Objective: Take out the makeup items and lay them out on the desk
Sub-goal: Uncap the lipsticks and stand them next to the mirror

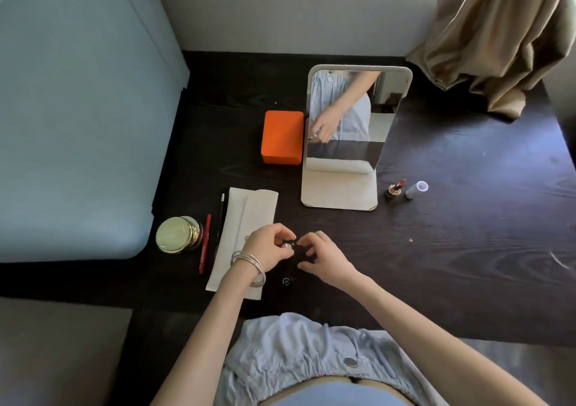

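A black pouch point(288, 276) with a small white logo lies on the dark desk point(452, 265) in front of me; its outline is hard to tell from the wood. My left hand point(270, 246), with silver bangles on the wrist, pinches a small silver piece point(286, 245) at the pouch's top. Just to the right, my right hand point(324, 259) grips the black pouch's edge. Laid out on the desk are a round gold compact point(178, 234), a red pencil point(204, 243), a black pencil point(221, 215), an uncapped lipstick point(395, 187) and its white cap point(416, 190).
A white folded cloth point(249, 215) lies under my left wrist. A standing mirror point(343, 187) and an orange box point(283, 137) sit at the back. A blue cushion point(78, 125) borders the desk on the left, and a tan curtain point(498, 31) hangs over the back right corner.
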### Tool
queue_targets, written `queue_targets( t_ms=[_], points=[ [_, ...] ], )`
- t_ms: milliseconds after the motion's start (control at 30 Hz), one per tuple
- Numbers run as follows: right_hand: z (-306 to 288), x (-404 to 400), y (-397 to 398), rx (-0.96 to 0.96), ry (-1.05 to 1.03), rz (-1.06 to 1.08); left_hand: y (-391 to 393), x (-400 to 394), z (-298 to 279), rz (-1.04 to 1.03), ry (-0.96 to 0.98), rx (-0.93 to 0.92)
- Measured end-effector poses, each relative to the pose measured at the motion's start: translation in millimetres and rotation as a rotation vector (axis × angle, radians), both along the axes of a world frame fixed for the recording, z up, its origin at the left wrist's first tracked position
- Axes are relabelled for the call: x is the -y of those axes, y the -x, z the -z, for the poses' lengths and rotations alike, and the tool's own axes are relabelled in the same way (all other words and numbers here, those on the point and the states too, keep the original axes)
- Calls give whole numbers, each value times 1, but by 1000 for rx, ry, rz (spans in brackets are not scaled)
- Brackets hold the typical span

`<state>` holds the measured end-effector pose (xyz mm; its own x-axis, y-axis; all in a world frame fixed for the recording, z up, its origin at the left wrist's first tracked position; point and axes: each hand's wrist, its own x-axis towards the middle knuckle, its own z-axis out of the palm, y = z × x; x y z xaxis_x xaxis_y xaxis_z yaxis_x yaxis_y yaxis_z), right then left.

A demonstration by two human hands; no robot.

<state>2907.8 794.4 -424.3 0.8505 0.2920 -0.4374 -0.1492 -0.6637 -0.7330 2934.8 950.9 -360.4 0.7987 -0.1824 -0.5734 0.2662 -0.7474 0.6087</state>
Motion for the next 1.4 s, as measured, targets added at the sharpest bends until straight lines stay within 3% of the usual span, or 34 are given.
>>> queue_targets(
  t_ms=[267,433,533,600,667,767,833,1033,1167,1233,1300,1400],
  points=[
    [4,14,14,-24,-14,-153,8,-5,16,39,-70,56],
    [2,13,7,-54,4,8,6,1,22,77,-156,190],
    [-9,18,3,-44,-109,48,-5,10,9,6,83,192],
    [-25,26,2,-96,-319,141,-16,22,-4,-52,307,113],
    [-41,34,2,-213,-546,229,-25,36,-13,-130,439,-12],
    [-55,42,5,-305,-765,323,-30,59,-20,-355,731,-328],
    [-60,46,5,-369,-884,410,-32,70,-21,-493,883,-435],
    [-74,57,-9,-313,-759,425,-38,97,-29,-622,900,-367],
    [-79,74,12,-349,-669,293,-87,70,-18,-1164,1058,-319],
    [-75,88,28,-366,-699,324,-94,47,-17,-1038,873,-376],
    [-69,99,30,-300,-694,403,-79,45,-24,-729,688,-437],
    [-65,97,21,-247,-654,375,-50,60,-32,-308,665,-513]
  ],
)
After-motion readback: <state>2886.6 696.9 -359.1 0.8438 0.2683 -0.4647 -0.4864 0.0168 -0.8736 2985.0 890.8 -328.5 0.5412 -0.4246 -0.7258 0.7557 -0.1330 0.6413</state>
